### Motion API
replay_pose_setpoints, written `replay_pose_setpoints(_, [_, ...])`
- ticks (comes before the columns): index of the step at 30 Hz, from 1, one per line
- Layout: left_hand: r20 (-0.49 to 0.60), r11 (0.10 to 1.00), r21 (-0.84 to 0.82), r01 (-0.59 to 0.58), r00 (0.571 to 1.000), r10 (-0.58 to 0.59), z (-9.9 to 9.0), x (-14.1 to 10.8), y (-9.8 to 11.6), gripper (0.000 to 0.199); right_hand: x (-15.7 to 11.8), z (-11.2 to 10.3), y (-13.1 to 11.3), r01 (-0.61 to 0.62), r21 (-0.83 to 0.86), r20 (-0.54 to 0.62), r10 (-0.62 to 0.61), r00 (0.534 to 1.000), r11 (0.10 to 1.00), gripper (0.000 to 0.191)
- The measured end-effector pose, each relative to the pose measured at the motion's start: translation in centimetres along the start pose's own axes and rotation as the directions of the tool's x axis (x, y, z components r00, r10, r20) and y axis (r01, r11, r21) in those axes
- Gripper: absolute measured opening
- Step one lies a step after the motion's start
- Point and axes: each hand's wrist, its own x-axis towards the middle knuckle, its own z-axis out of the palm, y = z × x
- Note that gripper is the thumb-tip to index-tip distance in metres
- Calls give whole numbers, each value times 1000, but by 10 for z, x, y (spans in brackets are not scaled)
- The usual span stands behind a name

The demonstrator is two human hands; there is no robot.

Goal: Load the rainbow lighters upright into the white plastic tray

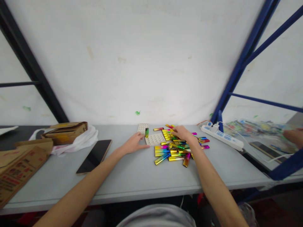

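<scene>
Over the grey table (132,183), both forearms (214,179) reach in, cut off below. Left hand (134,143) beside the pale tray (155,139): thumb spread wide from fingers, nothing visibly gripped. Right hand (181,132) curls over the heaped shiny pieces (176,153), fingertips hidden, so I can't tell its hold! One piece (147,132) stands upright at the tray's far-left corner; behind, a second tray (143,127), partly covered.

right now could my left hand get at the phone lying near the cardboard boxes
Probably yes: the phone lies flat beside the left forearm, nothing on top, so the left hand would only draw back.
</scene>
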Motion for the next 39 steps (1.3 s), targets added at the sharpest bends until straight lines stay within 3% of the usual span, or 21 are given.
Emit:
replay_pose_setpoints(5, [5,1000,-9,4,1000,-4,0,0,-1,64,2,-3,-8,-57,13,-180,59,982,998,31])
replay_pose_setpoints(12, [-7,1000,-13,-3,1000,3,0,0,-1,62,8,11,-36,150,307,-331,-42,943,940,49])
replay_pose_setpoints(16, [1,1000,-3,-14,1000,14,-1,0,1,62,9,22,-50,188,492,-346,-8,938,850,33])
replay_pose_setpoints(19, [2,1000,2,-22,1000,22,-1,0,3,60,12,28,-56,129,583,-326,85,942,802,39])
replay_pose_setpoints(22, [-10,1000,0,-28,1000,28,-1,0,3,59,14,32,-61,123,646,-302,104,948,753,50])
replay_pose_setpoints(27, [-28,999,-5,-46,999,46,1,0,1,58,9,31,-77,232,752,-277,-23,961,617,53])
replay_pose_setpoints(31, [-24,999,2,-41,999,41,1,0,1,58,5,36,-89,158,862,-149,-57,987,482,44])
replay_pose_setpoints(33, [-26,999,4,-35,999,35,1,-1,2,59,4,40,-94,145,846,-155,-23,988,513,44])
replay_pose_setpoints(39, [-31,999,-6,-34,999,34,2,-1,-1,61,1,41,-106,192,663,-326,48,944,724,54])
